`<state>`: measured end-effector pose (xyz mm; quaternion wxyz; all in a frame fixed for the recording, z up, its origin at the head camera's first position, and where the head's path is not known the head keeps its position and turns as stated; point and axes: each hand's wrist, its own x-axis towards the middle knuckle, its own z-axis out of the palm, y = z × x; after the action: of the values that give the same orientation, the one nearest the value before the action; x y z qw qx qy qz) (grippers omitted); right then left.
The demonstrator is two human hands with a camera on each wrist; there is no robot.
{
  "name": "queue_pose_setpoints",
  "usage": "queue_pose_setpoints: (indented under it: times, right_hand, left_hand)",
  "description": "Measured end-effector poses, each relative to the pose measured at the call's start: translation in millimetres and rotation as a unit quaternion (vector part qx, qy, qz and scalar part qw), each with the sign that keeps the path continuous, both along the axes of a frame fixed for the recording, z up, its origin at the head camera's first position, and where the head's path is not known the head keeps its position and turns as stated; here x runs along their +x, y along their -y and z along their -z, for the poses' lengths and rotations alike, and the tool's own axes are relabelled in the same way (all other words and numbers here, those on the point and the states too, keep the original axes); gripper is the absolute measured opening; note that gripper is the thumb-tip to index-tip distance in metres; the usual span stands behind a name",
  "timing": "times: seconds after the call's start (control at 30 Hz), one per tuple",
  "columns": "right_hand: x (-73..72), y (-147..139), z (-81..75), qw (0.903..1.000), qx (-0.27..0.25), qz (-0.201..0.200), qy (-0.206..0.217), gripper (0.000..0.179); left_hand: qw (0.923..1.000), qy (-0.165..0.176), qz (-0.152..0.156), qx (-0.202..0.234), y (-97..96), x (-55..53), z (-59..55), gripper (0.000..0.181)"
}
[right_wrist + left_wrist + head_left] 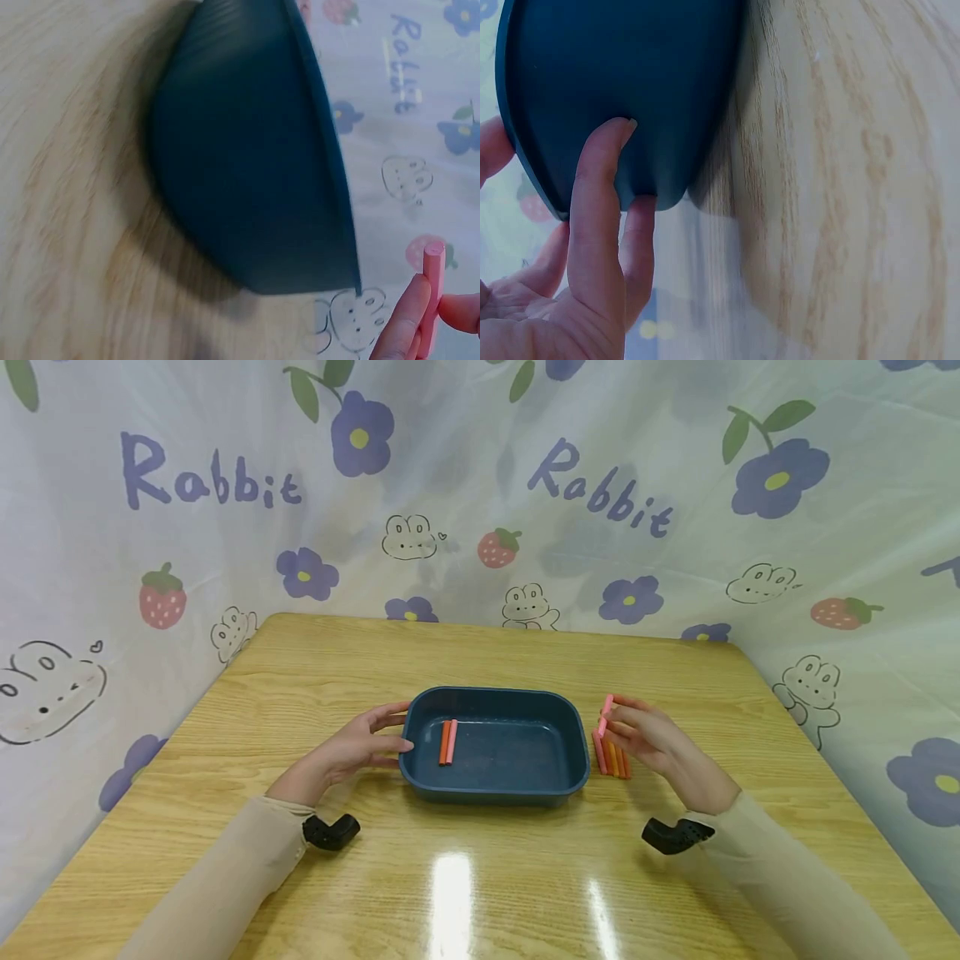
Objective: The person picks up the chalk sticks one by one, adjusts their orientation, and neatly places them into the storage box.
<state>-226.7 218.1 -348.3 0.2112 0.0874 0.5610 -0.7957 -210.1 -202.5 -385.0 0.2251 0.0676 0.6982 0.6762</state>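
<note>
A dark blue rectangular basin (495,789) stands on the table, with an orange stick (445,743) and a pink stick (452,743) lying side by side at its inner left. My left hand (360,745) holds the basin's left end; in the left wrist view its bent fingers (596,217) press the outer wall and rim. Just right of the basin, my right hand (648,739) pinches a slim, chalk-like pink stick (433,277) between thumb and fingers. Under that hand lies a small row of pink, orange and red sticks (617,762), partly hidden by it.
The wooden table (480,652) extends on all sides of the basin. Behind and beside it hangs a white cloth (465,460) printed with flowers, rabbits and strawberries. A black wrist mount (332,832) sits on the left cuff, another black mount (677,835) on the right.
</note>
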Motion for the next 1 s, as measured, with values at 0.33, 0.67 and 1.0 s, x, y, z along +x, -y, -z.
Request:
queue_pose_setpoints:
  times: [0.33, 0.67, 1.0]
  right_hand:
    - [-5.0, 25, -13.5, 0.9995, 0.022, -0.021, -0.014, 0.061]
    - [-12.1, 49, -21.0, 0.9985, 0.027, -0.044, -0.014, 0.062]
    - [-20.4, 74, -28.3, 0.9982, 0.027, -0.051, 0.014, 0.056]
  left_hand:
    - [1.0, 0.0, 0.0, 0.001, 0.5, -0.1, -1.2, 0.079]
    - [1.0, -0.001, 0.004, 0.002, -0.4, 0.3, -2.4, 0.078]
    - [1.0, -0.003, 0.004, 0.002, 0.0, 2.0, -2.7, 0.079]
